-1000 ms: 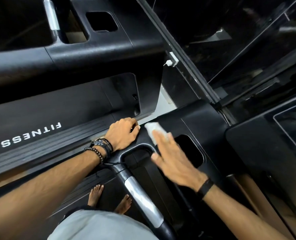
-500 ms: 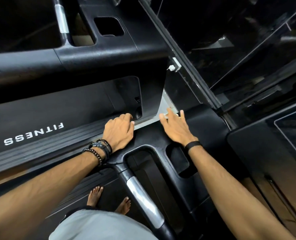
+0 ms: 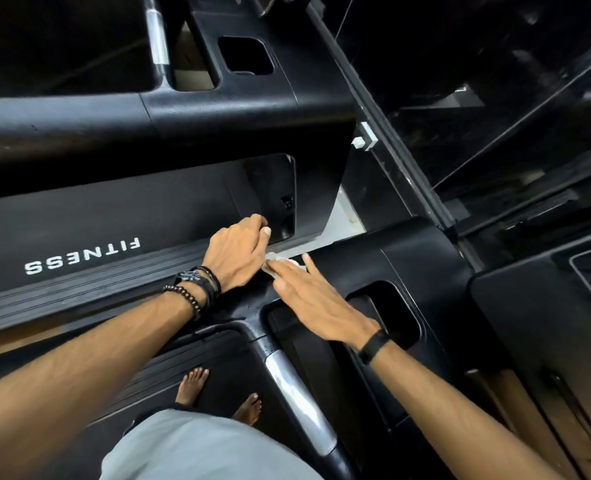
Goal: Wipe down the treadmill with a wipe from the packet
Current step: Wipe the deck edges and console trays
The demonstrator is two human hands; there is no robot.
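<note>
Pressing the wipe (image 3: 280,264) onto the treadmill (image 3: 408,258), right hand (image 3: 316,303) fingers straight together; left hand (image 3: 236,252) seemingly curled over the edge.

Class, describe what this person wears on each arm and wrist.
Both forearms are bare, with no sleeves showing. The left hand's wrist carries a dark beaded bracelet and black corded bands with a pale ornament. The right hand's wrist has one plain black band.

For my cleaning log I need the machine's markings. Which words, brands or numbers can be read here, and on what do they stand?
"FITNESS": white capitals, upside down in this view, on the black side panel of the treadmill.
No other word, brand or number can be read.
</note>
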